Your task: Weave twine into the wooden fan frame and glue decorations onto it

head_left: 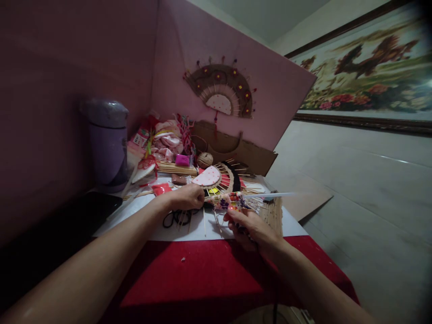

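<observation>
My right hand (248, 225) is wrapped round a floral-patterned glue gun (224, 201), with a long pale glue stick (270, 195) jutting from its right end. A small red light shows on it. My left hand (191, 196) is closed beside the gun's left end; what its fingers hold is hidden. Just behind the hands lies a fan-shaped piece of thin sticks with a black band (233, 176) and a dotted pale half-disc (207, 176). Several sticks poke out below my hands over the white sheet (192, 233).
A purple flask (108, 153) stands at the left. Behind are pink cloth (167, 141), a twine ball (205, 159) and a stick bundle (177, 169). A finished-looking fan (216, 83) hangs on a pink board (276, 90). Black scissors handles (180, 218) lie near my left hand.
</observation>
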Action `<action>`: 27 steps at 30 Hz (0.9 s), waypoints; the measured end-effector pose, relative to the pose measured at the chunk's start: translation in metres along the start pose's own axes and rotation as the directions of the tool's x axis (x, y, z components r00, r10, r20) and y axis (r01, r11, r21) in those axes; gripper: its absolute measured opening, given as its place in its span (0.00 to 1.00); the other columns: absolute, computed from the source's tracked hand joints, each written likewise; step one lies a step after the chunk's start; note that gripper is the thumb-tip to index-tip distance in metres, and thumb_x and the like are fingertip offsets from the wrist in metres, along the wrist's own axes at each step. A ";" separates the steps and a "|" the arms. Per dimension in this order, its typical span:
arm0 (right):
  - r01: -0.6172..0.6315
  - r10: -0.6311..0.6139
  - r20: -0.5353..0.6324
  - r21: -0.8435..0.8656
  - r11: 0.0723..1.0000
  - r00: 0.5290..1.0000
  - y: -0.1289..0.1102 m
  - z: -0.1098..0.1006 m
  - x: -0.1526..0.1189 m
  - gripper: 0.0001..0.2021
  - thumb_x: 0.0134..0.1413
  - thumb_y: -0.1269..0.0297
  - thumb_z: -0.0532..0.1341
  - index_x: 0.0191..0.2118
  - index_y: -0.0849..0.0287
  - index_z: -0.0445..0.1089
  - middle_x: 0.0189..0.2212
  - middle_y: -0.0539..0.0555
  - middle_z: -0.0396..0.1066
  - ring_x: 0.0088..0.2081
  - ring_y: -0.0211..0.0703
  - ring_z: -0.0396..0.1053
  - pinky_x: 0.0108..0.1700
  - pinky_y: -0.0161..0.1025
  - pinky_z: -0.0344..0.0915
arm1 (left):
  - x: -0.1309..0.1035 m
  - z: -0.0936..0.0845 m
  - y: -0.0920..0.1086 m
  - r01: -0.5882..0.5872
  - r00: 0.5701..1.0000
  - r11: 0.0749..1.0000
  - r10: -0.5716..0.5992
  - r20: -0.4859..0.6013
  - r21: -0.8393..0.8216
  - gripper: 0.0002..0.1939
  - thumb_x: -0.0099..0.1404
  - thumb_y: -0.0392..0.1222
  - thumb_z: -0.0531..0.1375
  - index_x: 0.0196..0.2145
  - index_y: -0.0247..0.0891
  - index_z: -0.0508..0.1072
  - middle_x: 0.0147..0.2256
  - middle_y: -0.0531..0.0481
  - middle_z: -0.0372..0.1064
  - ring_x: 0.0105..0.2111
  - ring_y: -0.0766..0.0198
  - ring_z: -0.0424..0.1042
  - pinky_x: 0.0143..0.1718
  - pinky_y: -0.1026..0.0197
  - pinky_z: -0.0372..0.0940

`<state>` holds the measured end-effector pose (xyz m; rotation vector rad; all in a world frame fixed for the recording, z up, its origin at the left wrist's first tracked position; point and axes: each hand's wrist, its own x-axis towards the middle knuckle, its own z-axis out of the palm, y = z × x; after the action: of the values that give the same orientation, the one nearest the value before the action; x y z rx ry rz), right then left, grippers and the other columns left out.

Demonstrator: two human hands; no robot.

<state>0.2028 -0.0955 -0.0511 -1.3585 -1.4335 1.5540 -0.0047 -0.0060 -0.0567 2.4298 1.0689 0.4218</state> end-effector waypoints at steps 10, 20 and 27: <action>0.343 -0.312 -0.373 0.018 0.939 0.874 -0.011 -0.053 -0.023 0.23 0.41 0.42 0.65 0.33 0.57 0.63 0.24 0.47 0.59 0.18 0.29 0.51 0.13 0.28 0.47 | 0.000 0.001 -0.004 0.019 1.000 1.000 -0.019 0.019 0.003 0.05 0.46 0.31 0.53 0.19 0.34 0.68 0.18 0.56 0.59 0.21 0.71 0.57 0.22 0.66 0.50; 0.062 -0.442 -0.450 -0.643 0.763 0.776 0.048 -0.178 -0.041 0.18 0.46 0.49 0.59 0.39 0.55 0.66 0.36 0.57 0.71 0.40 0.52 0.68 0.43 0.44 0.65 | -0.001 -0.002 0.001 0.024 0.999 0.999 -0.025 0.028 0.025 0.04 0.47 0.33 0.52 0.19 0.35 0.65 0.18 0.56 0.56 0.20 0.71 0.55 0.22 0.67 0.49; -0.140 -0.347 -0.337 -0.863 0.486 0.875 0.068 -0.194 -0.030 0.25 0.51 0.56 0.52 0.54 0.63 0.61 0.54 0.64 0.64 0.54 0.56 0.62 0.56 0.49 0.56 | -0.001 -0.003 0.002 0.053 0.998 0.998 -0.054 0.033 0.032 0.04 0.47 0.34 0.52 0.21 0.34 0.67 0.18 0.56 0.59 0.21 0.70 0.57 0.23 0.67 0.50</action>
<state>0.4066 -0.0758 -0.0853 -1.9633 -1.9998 0.1993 -0.0060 -0.0071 -0.0533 2.4210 1.1311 0.3481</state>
